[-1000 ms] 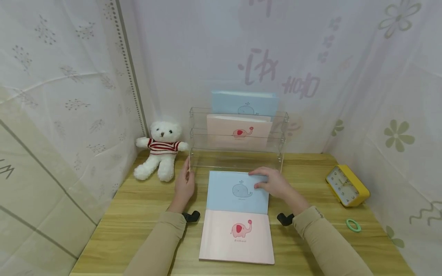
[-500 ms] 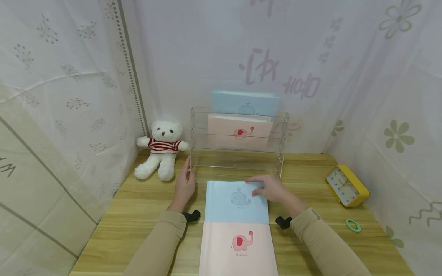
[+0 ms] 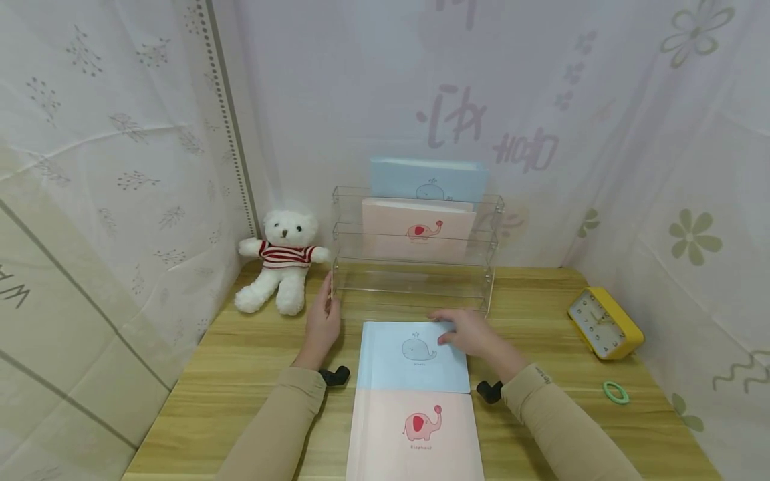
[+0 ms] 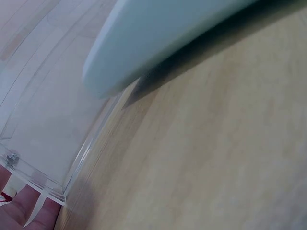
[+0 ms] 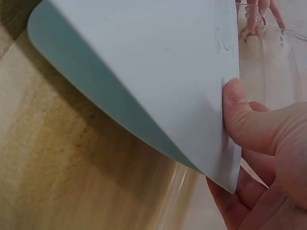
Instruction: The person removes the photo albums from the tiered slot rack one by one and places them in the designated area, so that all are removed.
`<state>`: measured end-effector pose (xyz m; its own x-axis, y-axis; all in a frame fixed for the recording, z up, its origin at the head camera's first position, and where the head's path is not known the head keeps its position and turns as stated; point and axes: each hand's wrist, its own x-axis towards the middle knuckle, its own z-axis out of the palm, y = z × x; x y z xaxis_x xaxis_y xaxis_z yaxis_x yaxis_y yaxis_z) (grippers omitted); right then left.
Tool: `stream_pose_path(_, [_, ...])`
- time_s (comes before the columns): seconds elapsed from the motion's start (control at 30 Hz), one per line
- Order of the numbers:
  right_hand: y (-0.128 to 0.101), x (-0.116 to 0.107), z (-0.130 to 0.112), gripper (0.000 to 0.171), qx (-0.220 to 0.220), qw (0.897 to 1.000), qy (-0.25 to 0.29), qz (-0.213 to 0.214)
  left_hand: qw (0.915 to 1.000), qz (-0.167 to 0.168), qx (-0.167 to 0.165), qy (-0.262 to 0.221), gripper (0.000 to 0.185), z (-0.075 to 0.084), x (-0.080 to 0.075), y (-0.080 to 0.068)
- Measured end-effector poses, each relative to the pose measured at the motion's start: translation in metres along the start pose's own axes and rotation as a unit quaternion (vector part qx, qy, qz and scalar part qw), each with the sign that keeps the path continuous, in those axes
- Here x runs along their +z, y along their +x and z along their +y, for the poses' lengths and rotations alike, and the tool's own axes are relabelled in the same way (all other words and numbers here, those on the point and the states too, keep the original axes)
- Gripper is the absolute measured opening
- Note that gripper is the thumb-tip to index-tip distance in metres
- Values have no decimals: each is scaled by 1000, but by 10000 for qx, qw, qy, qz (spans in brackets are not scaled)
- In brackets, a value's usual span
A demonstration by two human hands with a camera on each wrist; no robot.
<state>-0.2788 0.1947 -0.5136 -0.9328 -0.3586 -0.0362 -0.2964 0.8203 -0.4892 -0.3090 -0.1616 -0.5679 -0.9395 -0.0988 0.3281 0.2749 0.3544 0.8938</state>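
- Right hand [image 3: 475, 334] pinches the far right corner of the blue notebook [image 3: 412, 357]: thumb on the whale cover, fingers [image 5: 240, 211] curled under the edge, as the right wrist view shows. That corner is raised off the bench [image 3: 240, 374], likely so the fingers can get beneath a thin flat cover.
- The blue notebook sits mid-bench, just in front of the clear rack [image 3: 415, 280]. Its near edge overlaps the far edge of the pink notebook [image 3: 415, 434], which runs off the near edge of the bench.
- The left wrist view shows a rounded corner of the blue notebook lifted clear of the wood with shadow under it, so the far end is tilted up.
- Long axis of the blue notebook looks to run left to right along the bench, though it is close to square. The whale reads upright to the person, its top towards the rack.
- Left hand [image 3: 321, 327] lies with straight fingers against the left front post of the rack, thumb side up. It appears to steady the light rack; it grips nothing.
- The rack's back tiers hold a blue and a pink notebook upright, covers forward; the front tier holds nothing.
- Teddy bear [image 3: 279, 260] at the far left corner, yellow clock [image 3: 604, 324] at the right edge, green ring [image 3: 615, 392] near it.
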Motion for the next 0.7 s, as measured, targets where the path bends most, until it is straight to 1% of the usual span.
stream_pose_path(0.2, [2, 7, 3, 57, 96, 9999, 97, 0, 10000, -54, 5, -3, 63, -1, 0, -1])
stream_pose_path(0.47, [0, 12, 2, 50, 153, 9999, -18, 39, 10000, -33, 34, 15, 63, -3, 1, 0])
stream_pose_path(0.7, [-3, 15, -3, 49, 116, 9999, -105, -9, 10000, 6, 18, 28, 65, -1, 0, 0])
